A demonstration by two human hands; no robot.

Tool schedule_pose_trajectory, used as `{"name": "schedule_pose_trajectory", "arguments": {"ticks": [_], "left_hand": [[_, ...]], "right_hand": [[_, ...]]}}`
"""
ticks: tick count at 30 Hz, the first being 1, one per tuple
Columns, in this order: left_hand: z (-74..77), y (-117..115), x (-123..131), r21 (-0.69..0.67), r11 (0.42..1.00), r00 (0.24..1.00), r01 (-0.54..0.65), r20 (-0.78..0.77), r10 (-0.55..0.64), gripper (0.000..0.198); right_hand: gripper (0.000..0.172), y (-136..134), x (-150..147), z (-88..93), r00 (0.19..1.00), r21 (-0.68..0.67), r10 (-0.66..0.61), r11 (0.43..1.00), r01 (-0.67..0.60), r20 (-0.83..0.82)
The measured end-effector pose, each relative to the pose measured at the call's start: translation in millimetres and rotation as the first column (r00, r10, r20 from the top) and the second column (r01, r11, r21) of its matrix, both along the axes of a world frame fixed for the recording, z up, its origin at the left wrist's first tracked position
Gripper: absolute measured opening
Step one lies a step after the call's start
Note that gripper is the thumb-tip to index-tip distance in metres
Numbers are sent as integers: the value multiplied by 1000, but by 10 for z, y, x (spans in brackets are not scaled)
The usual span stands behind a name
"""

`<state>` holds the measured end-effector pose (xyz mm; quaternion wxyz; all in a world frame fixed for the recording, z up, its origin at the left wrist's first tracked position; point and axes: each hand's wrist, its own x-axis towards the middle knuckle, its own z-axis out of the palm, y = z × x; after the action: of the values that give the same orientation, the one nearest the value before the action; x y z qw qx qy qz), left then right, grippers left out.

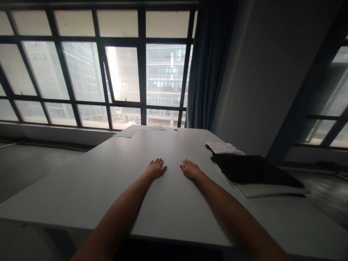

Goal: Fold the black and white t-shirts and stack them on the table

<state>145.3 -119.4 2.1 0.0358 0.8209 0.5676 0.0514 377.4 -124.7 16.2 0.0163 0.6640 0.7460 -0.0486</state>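
Both arms reach forward over a white table (171, 206). My left hand (156, 168) lies palm down on its surface, fingers spread, holding nothing. A short way to the right, my right hand (190, 169) rests flat in the same manner, fingers stretched out and nothing in them. The two hands are apart. To the right of my right hand sits a stack of folded cloth: a black folded cloth (252, 170) on top of a white folded cloth (261, 189), with another white cloth (224, 148) at its far end.
Sheets of paper (127, 132) lie at the table's far left corner. A small dark round hole (175, 129) is near the far edge. Beyond stand large framed windows (122, 74), one pane tilted open, a blue curtain (208, 72) and a pale pillar (252, 79).
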Motion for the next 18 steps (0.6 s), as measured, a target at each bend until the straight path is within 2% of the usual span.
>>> {"name": "schedule_pose_trajectory", "arguments": {"ticks": [6,9,12,15,16,17,18], "left_hand": [[65,-272,-85,-56,996,996,68,-62,-71,66],[216,-320,-152,-92,989,987,118,-94,-127,62],[443,-269,-267,-129,977,977,169,-106,-182,48],[632,-203,-397,-162,971,978,177,-86,-192,29],[660,-201,-436,-158,974,982,163,-72,-176,33],[663,-214,-471,-139,981,988,137,-55,-146,42],[644,-242,-502,-106,989,994,102,-34,-106,52]], "right_hand": [[65,-219,-6,134,995,-69,23,998,-16,94],[64,-385,43,260,980,-115,105,990,-86,170],[63,-486,160,481,965,-217,200,963,-162,171],[53,-479,362,728,971,-359,237,906,-223,-3],[46,-462,450,788,973,-380,206,896,-231,-104],[43,-445,552,827,966,-354,157,908,-223,-205],[44,-432,669,841,949,-249,116,949,-193,-294]]}}
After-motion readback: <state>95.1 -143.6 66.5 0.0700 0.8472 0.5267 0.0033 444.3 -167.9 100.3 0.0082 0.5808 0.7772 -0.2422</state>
